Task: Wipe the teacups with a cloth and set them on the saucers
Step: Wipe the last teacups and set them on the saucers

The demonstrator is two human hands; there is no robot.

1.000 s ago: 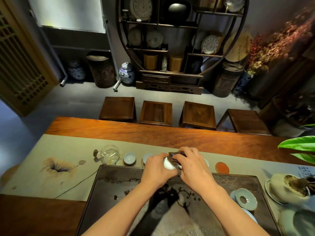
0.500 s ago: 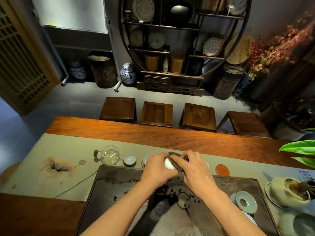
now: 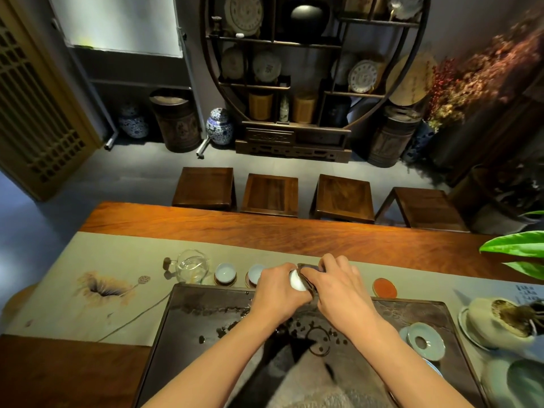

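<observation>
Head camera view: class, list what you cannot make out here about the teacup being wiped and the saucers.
- Teacup: mostly covered by the left hand and the dark cloth in the right hand.
- Whether a saucer lies behind the hands: hidden.
- Second teacup: partly behind the left hand.

We are looking into a dim room where warm light is falling from above onto the wooden table [image 3: 294, 234], making its far edge glow orange. A pale screen [image 3: 117, 25] at far left is shining brightest, nearly washed out. The dark tray [image 3: 206, 313] is catching wet glints, and the forearms are casting soft shadows across it. Wide-angle distortion is bending the shelf [image 3: 294, 134] and doorway, and the near right corner is smearing into blur.
</observation>
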